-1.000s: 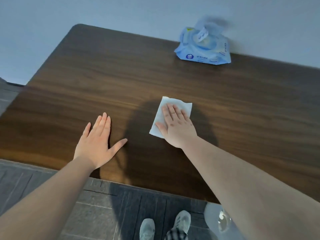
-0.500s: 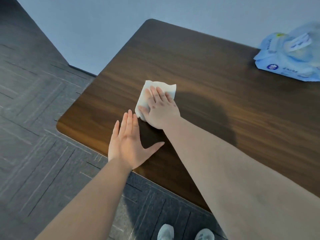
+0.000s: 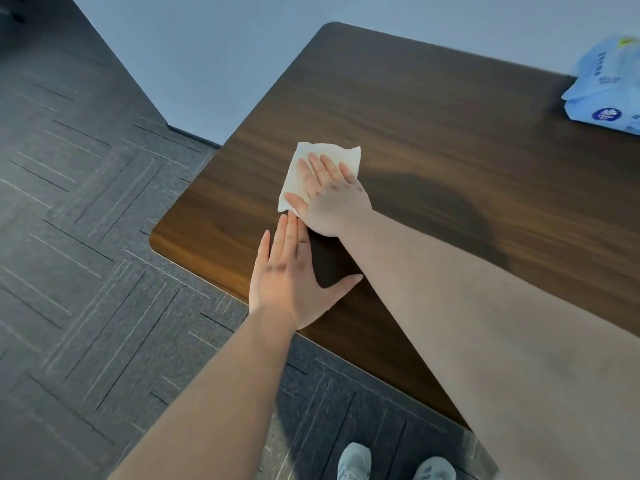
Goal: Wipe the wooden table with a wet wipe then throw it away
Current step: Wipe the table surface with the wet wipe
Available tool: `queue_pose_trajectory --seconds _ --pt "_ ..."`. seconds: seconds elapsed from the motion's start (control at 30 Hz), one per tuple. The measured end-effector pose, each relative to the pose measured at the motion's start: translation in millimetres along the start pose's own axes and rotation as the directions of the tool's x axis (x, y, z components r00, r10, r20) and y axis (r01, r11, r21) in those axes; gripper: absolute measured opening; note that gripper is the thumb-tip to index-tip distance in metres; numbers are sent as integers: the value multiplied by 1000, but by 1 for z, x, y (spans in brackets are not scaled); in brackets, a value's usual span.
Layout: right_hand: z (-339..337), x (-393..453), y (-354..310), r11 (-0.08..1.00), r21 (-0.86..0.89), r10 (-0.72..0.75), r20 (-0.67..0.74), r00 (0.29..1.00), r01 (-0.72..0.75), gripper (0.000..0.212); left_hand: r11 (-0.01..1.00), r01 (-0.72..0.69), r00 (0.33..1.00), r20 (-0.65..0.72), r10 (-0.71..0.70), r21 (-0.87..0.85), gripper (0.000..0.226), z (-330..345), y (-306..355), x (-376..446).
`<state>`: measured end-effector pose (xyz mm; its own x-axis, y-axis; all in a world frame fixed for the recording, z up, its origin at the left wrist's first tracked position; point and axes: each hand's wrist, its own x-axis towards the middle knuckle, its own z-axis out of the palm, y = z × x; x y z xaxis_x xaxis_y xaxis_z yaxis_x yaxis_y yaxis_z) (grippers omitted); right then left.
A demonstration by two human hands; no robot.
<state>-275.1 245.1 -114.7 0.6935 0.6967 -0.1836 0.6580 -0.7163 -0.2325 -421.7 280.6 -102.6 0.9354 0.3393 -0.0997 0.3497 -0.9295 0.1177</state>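
Dark wood grain covers the surface (image 3: pixel 433 140), set against a pale blue wall above grey patterned carpet (image 3: pixel 86 237). On it, near its left end, the right hand (image 3: pixel 332 199) lies flat, fingers (image 3: pixel 313 169) straight and together, pressing the white wipe (image 3: pixel 311 168) down rather than gripping it; the wipe shows beyond and left of those fingers. Just behind them, the left hand (image 3: pixel 294 278) rests palm-down near the front edge, fingers spread and released, its fingertips almost touching the right hand. Well to the right of both hands lies a blue pack (image 3: pixel 609 95). 2 pale shoes (image 3: pixel 355 462) stand on the carpet below.
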Motion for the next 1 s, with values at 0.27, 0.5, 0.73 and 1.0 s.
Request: queue_pose_trajectory --seconds 0.27,0.5,0.73,1.0 --pt "-1 -73 34 987 18 158 21 987 -158 68 995 11 992 126 -24 100 122 -2 -1 2" --pt "0 -183 106 925 30 379 27 925 -380 69 968 -159 982 136 134 194 94 -10 19 -12" --pt "-4 -309 194 789 51 613 11 790 -612 70 918 -385 912 190 363 93 86 -1 155 -33" --pt "3 -436 291 555 136 831 -45 554 -821 72 702 -709 692 261 673 73 80 36 334 -72"
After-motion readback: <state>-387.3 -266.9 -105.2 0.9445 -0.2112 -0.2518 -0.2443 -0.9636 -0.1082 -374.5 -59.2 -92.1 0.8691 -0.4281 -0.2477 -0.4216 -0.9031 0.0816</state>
